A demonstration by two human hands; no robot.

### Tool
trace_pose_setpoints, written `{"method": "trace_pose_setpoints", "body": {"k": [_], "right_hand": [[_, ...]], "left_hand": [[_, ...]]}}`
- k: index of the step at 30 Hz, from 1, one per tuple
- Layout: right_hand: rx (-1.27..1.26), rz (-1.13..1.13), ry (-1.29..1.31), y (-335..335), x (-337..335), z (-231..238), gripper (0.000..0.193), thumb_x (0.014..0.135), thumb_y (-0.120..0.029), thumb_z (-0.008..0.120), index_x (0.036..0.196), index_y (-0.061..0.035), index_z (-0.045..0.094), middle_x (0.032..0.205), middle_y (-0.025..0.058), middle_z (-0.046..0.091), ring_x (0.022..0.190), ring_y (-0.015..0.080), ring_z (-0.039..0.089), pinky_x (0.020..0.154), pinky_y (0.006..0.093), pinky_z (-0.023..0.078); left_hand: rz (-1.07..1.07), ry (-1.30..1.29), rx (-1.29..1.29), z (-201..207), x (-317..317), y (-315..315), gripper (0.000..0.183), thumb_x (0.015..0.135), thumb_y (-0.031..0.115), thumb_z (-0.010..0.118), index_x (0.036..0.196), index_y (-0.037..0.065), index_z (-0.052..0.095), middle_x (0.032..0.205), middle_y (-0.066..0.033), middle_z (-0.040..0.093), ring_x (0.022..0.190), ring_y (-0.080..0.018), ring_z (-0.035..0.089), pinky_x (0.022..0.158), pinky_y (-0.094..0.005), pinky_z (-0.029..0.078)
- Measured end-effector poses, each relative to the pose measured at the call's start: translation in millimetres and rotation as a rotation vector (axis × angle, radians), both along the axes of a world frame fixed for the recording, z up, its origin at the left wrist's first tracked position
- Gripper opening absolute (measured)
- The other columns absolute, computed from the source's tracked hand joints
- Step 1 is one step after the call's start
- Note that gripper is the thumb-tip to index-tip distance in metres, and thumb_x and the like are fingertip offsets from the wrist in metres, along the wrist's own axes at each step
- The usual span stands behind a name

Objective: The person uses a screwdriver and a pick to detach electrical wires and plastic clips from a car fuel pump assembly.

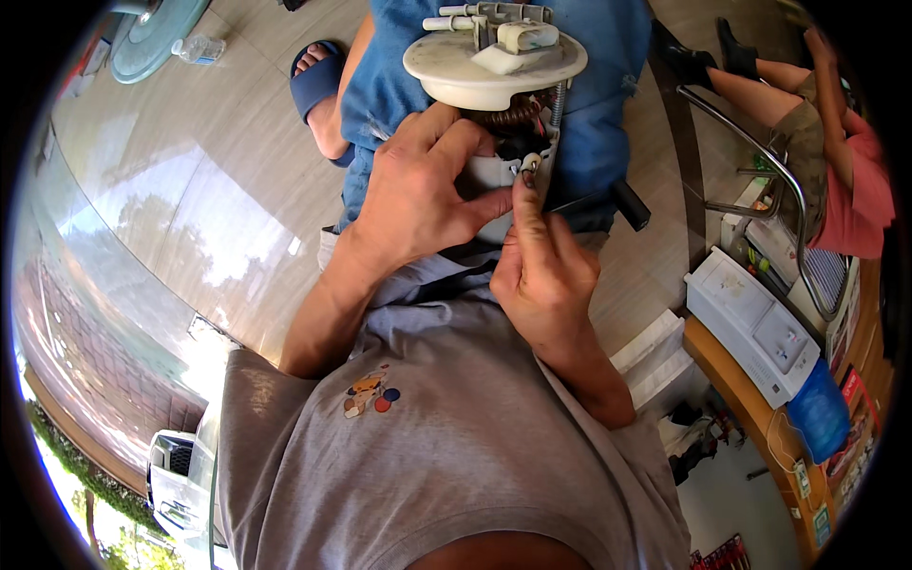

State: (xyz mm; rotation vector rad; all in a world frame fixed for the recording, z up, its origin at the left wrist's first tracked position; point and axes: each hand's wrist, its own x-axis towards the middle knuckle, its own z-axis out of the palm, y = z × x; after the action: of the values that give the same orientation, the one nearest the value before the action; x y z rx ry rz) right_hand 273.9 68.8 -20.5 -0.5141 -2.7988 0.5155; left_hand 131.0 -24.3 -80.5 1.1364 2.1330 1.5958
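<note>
A fuel pump module [494,71] stands between the knees in front of me, its round off-white flange on top with pipe stubs and a plug socket. Under the flange show a coiled dark hose, a metal spring rod and a grey plastic body [489,176]. My left hand [427,176] is closed around the left side of that body. The thumb of my right hand [541,256] presses up against a small pale fitting [530,162] with a metal piece at the body's front; its other fingers are curled. A black cylinder [631,206] on a thin rod sticks out to the right.
Blue jeans [594,114] flank the module. A clear plastic bottle [199,49] lies on the tiled floor by a blue-green round base [152,43]. At right are a metal-framed chair [798,190], a seated person in a pink top [860,190] and a white plastic case [750,323] on a wooden desk.
</note>
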Motion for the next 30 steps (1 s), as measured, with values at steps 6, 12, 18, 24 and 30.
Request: {"method": "trace_pose_setpoints", "body": {"k": [6, 12, 18, 24, 30], "right_hand": [[0.043, 0.048, -0.009, 2, 5, 6, 0.062, 0.077, 0.001, 0.07, 0.139, 0.004, 0.063, 0.079, 0.0101, 0.062, 0.054, 0.025, 0.063, 0.049, 0.0381, 0.052], [-0.023, 0.024, -0.103, 3, 9, 20, 0.057, 0.081, -0.002, 0.071, 0.138, 0.0016, 0.064, 0.078, 0.0089, 0.061, 0.053, 0.0243, 0.062, 0.049, 0.0377, 0.051], [-0.139, -0.06, -0.169, 3, 5, 34, 0.057, 0.081, 0.009, 0.068, 0.136, -0.0044, 0.067, 0.081, 0.0127, 0.066, 0.067, 0.0279, 0.069, 0.061, 0.0395, 0.056], [-0.158, -0.032, -0.19, 6, 2, 35, 0.056, 0.08, 0.007, 0.069, 0.135, -0.0044, 0.068, 0.081, 0.0133, 0.066, 0.066, 0.0301, 0.068, 0.061, 0.0412, 0.056], [-0.066, -0.035, -0.254, -2, -1, 35, 0.059, 0.078, 0.008, 0.068, 0.136, -0.0046, 0.067, 0.082, 0.0134, 0.065, 0.065, 0.0307, 0.068, 0.058, 0.0424, 0.055]], "left_hand": [[-0.022, -0.131, -0.033, 6, -2, -1, 0.043, 0.064, 0.02, 0.096, 0.094, 0.003, 0.07, 0.094, -0.0104, 0.066, 0.086, -0.0303, 0.068, 0.073, -0.0384, 0.056], [-0.021, -0.119, -0.067, 9, 4, 0, 0.042, 0.065, 0.018, 0.096, 0.094, 0.003, 0.07, 0.096, -0.0103, 0.067, 0.088, -0.0296, 0.069, 0.075, -0.0379, 0.056], [-0.023, -0.107, -0.064, 10, 5, -2, 0.042, 0.065, 0.018, 0.096, 0.094, 0.003, 0.07, 0.096, -0.0103, 0.067, 0.089, -0.0296, 0.069, 0.076, -0.0378, 0.056], [-0.015, -0.099, -0.051, 5, 7, -3, 0.042, 0.064, 0.018, 0.096, 0.092, 0.003, 0.069, 0.096, -0.011, 0.067, 0.089, -0.0317, 0.068, 0.076, -0.0388, 0.055], [0.015, -0.094, -0.052, 1, 11, -3, 0.039, 0.064, 0.019, 0.094, 0.089, 0.004, 0.068, 0.094, -0.0114, 0.067, 0.088, -0.0331, 0.067, 0.075, -0.041, 0.055]]}}
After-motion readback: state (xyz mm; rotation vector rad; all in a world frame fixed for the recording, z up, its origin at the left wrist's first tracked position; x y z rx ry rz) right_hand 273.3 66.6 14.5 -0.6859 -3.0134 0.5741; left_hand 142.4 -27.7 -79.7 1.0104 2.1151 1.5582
